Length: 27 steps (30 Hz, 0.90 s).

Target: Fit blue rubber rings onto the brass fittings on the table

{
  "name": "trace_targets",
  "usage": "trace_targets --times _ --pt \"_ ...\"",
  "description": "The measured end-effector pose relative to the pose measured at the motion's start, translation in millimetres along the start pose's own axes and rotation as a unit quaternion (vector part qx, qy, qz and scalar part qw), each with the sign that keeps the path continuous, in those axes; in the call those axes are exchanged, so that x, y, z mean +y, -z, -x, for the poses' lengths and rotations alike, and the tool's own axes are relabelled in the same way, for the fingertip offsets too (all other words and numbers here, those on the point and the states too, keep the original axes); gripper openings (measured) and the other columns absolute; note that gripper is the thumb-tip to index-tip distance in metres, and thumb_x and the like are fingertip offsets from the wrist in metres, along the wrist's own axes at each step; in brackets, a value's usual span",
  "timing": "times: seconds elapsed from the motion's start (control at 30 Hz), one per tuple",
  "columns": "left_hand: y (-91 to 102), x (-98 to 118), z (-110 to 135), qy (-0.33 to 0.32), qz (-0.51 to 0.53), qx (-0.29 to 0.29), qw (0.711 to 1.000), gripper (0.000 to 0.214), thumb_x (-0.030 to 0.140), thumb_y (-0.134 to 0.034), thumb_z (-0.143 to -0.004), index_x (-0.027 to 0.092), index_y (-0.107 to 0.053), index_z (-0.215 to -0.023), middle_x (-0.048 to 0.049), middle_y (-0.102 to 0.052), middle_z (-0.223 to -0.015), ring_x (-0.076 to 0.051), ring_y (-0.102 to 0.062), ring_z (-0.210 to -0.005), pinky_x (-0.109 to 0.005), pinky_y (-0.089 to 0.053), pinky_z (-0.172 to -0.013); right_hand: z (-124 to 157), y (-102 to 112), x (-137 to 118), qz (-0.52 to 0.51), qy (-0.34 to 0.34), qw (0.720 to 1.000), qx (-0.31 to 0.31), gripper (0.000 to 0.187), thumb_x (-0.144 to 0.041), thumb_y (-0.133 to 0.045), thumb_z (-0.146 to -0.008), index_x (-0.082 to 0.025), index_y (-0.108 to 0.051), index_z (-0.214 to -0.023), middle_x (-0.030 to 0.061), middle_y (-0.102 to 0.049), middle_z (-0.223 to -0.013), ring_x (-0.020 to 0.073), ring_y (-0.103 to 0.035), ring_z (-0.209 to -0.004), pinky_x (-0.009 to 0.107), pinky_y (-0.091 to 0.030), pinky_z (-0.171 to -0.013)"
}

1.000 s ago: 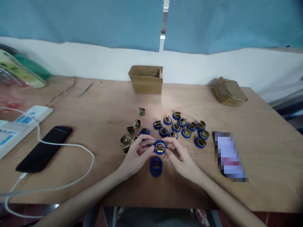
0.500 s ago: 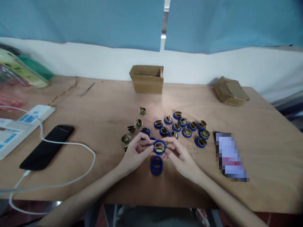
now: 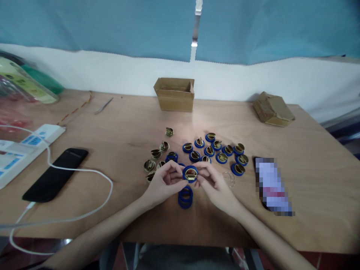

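Both hands meet over the near middle of the worktop (image 3: 126, 127). The left hand (image 3: 164, 183) and the right hand (image 3: 215, 185) each pinch one side of a ringed brass piece (image 3: 190, 174), held just above the surface with fingertips closed on its rim. It looks like the blue ring is being seated around the brass. Finishing that would call for even pressure all round the edge, so the ring sits flat. Loose blue rings (image 3: 185, 197) lie stacked just beneath the hands. Bare brass pieces (image 3: 155, 153) sit to the left and ringed ones (image 3: 222, 157) to the far right. No writing is readable: the power strip (image 3: 25, 144) shows only blurred blue marks, and the phone (image 3: 271, 185) on the right is obscured.
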<state>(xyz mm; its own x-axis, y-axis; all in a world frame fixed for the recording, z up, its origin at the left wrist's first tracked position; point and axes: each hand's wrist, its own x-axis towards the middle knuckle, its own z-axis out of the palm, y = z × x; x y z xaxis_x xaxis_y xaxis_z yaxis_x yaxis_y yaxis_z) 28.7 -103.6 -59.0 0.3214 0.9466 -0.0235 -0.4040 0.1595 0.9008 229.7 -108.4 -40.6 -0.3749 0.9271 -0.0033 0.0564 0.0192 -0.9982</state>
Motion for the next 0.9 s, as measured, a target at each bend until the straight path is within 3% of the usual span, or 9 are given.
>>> trace_targets --times 0.33,0.53,0.67,0.9 --pt "0.0 4.5 2.3 0.049 -0.003 -0.009 0.999 0.033 0.008 -0.082 -0.077 0.019 -0.053 -0.091 0.0009 -0.077 -0.088 -0.01 -0.078 -0.082 -0.014 -0.06 -0.077 0.5 -2.5 -1.8 0.025 -0.038 0.999 0.019 0.022 -0.035 -0.048 -0.103 -0.022 -0.063 -0.112 0.0006 -0.065 -0.084 0.014 -0.065 -0.072 0.026 -0.057 -0.067" --pt "-2.9 11.1 1.2 0.021 -0.035 -0.014 0.999 0.032 0.025 -0.073 -0.09 0.018 -0.059 -0.118 -0.0055 -0.08 -0.093 -0.016 -0.079 -0.087 -0.02 -0.063 -0.076 4.2 -0.7 -2.1 0.097 -0.018 0.995 0.021 0.023 -0.035 -0.049 -0.103 -0.022 -0.065 -0.111 0.0027 -0.067 -0.087 0.0153 -0.066 -0.073 0.026 -0.055 -0.064" --pt "-4.8 12.6 1.0 0.021 -0.052 0.003 0.998 0.029 0.027 -0.072 -0.091 0.018 -0.062 -0.116 -0.0035 -0.08 -0.085 -0.016 -0.079 -0.082 -0.02 -0.064 -0.07 6.4 0.2 -2.4 0.122 0.001 0.992 0.021 0.023 -0.034 -0.049 -0.103 -0.022 -0.066 -0.112 0.0032 -0.069 -0.087 0.0154 -0.065 -0.071 0.027 -0.056 -0.066" --pt "-4.7 11.0 3.4 0.047 -0.092 0.024 0.994 0.031 0.031 -0.071 -0.09 0.018 -0.071 -0.117 -0.0064 -0.082 -0.092 -0.024 -0.08 -0.084 -0.034 -0.069 -0.073 5.4 -1.5 -3.4 0.143 0.018 0.989 0.018 0.021 -0.031 -0.048 -0.103 -0.021 -0.066 -0.104 0.0035 -0.07 -0.086 0.0161 -0.066 -0.072 0.026 -0.054 -0.062"
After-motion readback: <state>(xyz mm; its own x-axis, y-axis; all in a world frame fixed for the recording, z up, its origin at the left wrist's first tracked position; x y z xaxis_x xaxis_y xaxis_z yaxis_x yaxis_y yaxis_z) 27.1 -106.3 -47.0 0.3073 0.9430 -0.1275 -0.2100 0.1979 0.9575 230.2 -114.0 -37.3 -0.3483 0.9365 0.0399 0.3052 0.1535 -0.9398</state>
